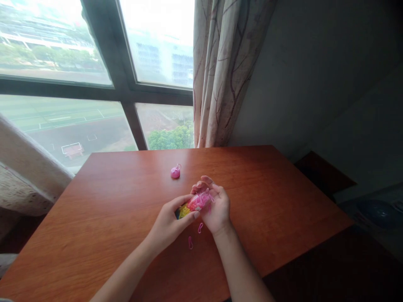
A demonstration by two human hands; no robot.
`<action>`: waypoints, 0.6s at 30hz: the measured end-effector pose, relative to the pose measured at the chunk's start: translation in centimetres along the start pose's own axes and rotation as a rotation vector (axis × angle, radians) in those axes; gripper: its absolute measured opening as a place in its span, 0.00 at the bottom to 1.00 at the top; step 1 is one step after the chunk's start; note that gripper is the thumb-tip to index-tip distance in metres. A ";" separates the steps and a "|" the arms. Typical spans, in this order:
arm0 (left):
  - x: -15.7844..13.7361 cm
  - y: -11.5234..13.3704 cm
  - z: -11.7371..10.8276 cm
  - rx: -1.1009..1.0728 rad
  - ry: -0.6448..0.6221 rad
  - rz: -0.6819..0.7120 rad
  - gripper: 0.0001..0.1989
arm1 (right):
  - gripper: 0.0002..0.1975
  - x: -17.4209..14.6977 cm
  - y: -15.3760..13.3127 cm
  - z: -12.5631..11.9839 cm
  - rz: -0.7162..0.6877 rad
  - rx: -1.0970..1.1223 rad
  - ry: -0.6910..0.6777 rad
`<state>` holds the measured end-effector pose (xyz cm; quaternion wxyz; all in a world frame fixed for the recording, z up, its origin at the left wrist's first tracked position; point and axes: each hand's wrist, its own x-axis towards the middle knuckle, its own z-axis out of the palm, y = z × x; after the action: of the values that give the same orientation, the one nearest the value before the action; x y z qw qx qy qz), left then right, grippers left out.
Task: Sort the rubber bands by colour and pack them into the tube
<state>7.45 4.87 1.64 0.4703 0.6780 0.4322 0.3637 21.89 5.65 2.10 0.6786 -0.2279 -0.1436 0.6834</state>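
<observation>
My left hand [170,220] is closed around a small see-through container of coloured rubber bands [185,209], tilted with its mouth end towards my other palm. Yellow and red bands show inside it. Cupped with its palm up, my right hand [218,209] holds a tangle of pink rubber bands [205,199] against the container's end. Two loose pink bands, one nearer [190,242] and one farther [200,227], lie on the table below my hands. Beyond them stands a pink cap [175,172] with a ring on top.
The brown wooden table [94,218] reaches to a large window with a dark frame [126,90]. A patterned curtain [217,71] hangs at the window's right side, and another piece of curtain [28,163] is at the left. Past the table's right edge it is dark.
</observation>
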 end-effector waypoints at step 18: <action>-0.2 1.1 -0.5 0.048 -0.212 -0.030 0.18 | 0.05 1.5 -2.5 -2.3 -0.155 -0.021 0.177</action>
<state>7.22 4.63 2.82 0.5026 0.7171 0.3987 0.2722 25.22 7.00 1.26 0.7370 -0.2828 -0.1073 0.6045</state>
